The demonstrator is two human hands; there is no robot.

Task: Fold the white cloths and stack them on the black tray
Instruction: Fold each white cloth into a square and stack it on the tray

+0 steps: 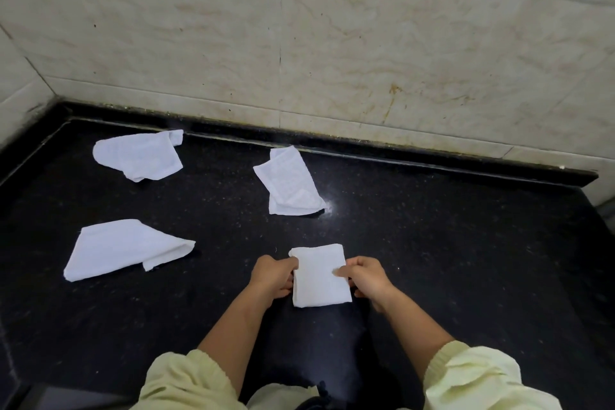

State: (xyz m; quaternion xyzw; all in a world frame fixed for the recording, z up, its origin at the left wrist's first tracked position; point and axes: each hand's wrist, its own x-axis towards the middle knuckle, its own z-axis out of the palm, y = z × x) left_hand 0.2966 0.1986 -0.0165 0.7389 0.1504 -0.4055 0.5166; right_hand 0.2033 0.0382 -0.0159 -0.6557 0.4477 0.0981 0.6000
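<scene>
- A small folded white cloth (321,276) lies flat in the middle of the black speckled stone counter (449,243), close to the person. It is a neat rectangle.
- The left hand (273,278) grips the left edge of this cloth. Its fingers are curled around the edge.
- The right hand (366,280) pinches the right edge. The thumb lies on top of the cloth, and the other fingers are tucked under the edge.
- The two hands are on opposite sides of the cloth, with the cloth between them.
- A loose white cloth at the front left (123,248) lies on the counter, well apart from the hands. One side of it comes to a point.
- A rumpled white cloth at the back left (139,155) lies near the back edge of the counter.
- A bent white cloth at the back middle (289,181) lies near the back edge too, with one corner turned over.
- None of these three cloths touch each other.
- A cream marble tile wall (366,43) stands behind the counter.
- Both arms wear pale yellow puffy sleeves (179,379) pushed up above the wrists.
</scene>
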